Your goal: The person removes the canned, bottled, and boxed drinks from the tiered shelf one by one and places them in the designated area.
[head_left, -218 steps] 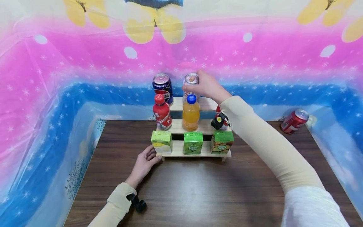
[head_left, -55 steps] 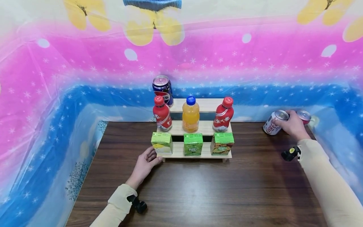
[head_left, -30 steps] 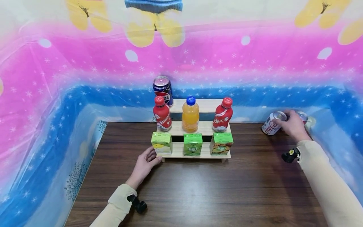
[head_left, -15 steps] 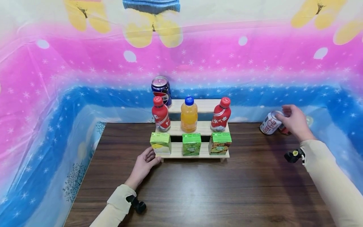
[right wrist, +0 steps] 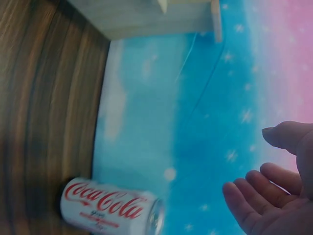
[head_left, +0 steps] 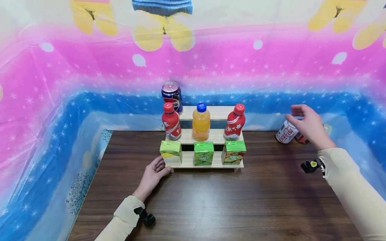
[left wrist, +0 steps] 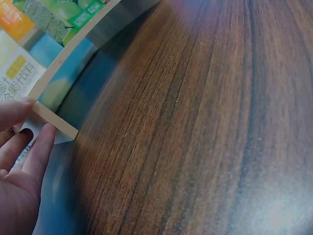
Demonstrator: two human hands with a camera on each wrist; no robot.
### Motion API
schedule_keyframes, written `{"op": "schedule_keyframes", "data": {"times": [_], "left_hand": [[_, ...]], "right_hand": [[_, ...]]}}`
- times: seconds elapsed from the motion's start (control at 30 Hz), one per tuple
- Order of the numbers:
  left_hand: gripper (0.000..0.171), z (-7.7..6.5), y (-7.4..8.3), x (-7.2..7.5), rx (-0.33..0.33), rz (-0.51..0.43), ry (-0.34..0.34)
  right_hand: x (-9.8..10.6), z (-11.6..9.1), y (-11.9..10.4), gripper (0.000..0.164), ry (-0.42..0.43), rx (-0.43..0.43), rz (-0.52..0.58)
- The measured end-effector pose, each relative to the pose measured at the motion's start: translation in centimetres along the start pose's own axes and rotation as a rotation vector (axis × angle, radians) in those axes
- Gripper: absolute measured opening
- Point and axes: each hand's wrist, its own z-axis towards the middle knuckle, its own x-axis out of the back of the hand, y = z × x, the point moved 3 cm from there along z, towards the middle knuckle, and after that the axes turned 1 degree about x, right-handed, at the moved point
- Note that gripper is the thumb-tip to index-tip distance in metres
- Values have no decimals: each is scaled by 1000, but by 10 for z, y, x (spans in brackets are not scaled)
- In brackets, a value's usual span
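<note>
My left hand [head_left: 153, 174] holds the front left corner of a three-step wooden display rack [head_left: 188, 164]. In the left wrist view the thumb [left wrist: 19, 108] lies at the plank's end and a finger [left wrist: 40, 152] touches the leg below. At the right, my right hand [head_left: 313, 125] hovers with fingers spread apart, holding nothing. Just below it stands a white Coca-Cola can [head_left: 286, 133], clear of the fingers in the right wrist view. A red can [head_left: 301, 138] beside that one is mostly hidden behind the hand.
On the rack's top step is a dark blue Pepsi can [head_left: 171, 95]. The middle step bears two red bottles [head_left: 235, 122] and an orange juice bottle [head_left: 201, 124]. Three juice cartons [head_left: 203, 154] line the bottom step. A patterned cloth [head_left: 193, 73] borders the table's back and sides.
My right hand carried the white Coca-Cola can from the top step to beside the red can, let go and rose off it. The left hand has stayed at the rack's corner.
</note>
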Motion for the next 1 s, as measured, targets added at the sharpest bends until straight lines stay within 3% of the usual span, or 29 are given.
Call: {"op": "schedule_keyframes", "data": {"times": [0.5,1.0], "left_hand": [[63,0,0,0,-1,-5,-9],[62,0,1,0,5,4,-5]], "right_hand": [[1,-3,-72,66,-6,103,13],[-9,13,-143,56,-22,233,36]]}}
